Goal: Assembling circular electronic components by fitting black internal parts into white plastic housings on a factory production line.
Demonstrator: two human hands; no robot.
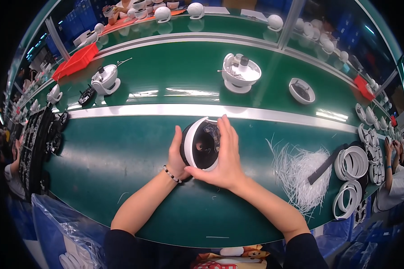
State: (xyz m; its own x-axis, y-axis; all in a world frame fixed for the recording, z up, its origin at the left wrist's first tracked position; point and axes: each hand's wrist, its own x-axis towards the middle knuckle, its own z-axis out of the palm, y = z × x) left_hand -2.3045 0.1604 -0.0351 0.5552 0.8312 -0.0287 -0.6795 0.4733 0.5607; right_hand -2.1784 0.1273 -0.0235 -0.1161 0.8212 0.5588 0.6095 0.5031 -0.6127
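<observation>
Between my two hands is a round part with a glossy black face and a white ring (191,144) around it, tilted on its side over the middle of the green bench. My left hand (177,158) wraps its left side and back, thumb pointing up. On the opposite side, my right hand (227,161) presses along the edge with its fingers extended upward and its thumb under the ring. Part of the right rim is hidden by that palm. A beaded bracelet (171,174) circles my left wrist.
Thin white strips (303,184) lie heaped at right beside a dark grey bar (326,166) and stacked white rings (351,164). A rack of black parts (33,150) stands at left. Beyond a metal rail (166,110), white round housings (241,74) sit. Other people work at both sides.
</observation>
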